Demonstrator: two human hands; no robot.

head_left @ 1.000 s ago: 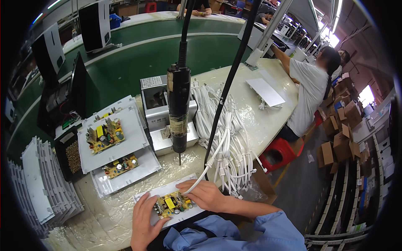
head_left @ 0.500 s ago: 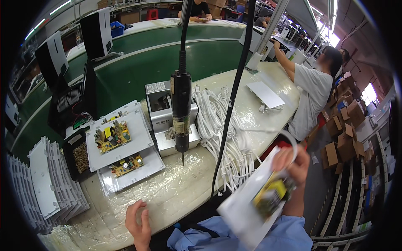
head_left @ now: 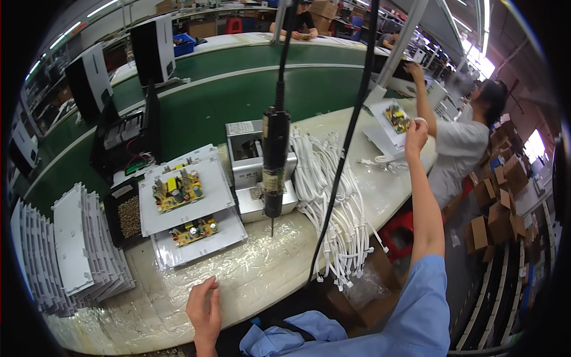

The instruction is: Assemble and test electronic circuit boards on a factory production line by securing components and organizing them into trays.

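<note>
My right arm stretches to the far right of the bench. Its hand [head_left: 417, 135] grips the edge of a white plastic panel [head_left: 380, 111] that carries a yellow circuit board [head_left: 395, 118]. A white cord [head_left: 383, 159] hangs by that panel, and another white panel [head_left: 375, 140] lies under it. My left hand [head_left: 204, 306] rests low at the bench's front edge, fingers loosely curved and apart, holding nothing. Two more white panels with circuit boards [head_left: 178, 189] lie stacked to its upper left, beside a black tray of small brass-coloured screws [head_left: 128, 217].
A black electric screwdriver [head_left: 275, 160] hangs over the bench before a metal screw feeder [head_left: 250, 178]. Bundled white power cords [head_left: 333, 202] lie right of it. Stacked white panels [head_left: 77, 244] stand at left. A co-worker [head_left: 470, 131] reaches over the far right; a green conveyor [head_left: 238, 98] runs behind.
My right hand has carried the panel with its board from near my body to the far right of the bench. My view has shifted slightly; the left hand stays near the front edge.
</note>
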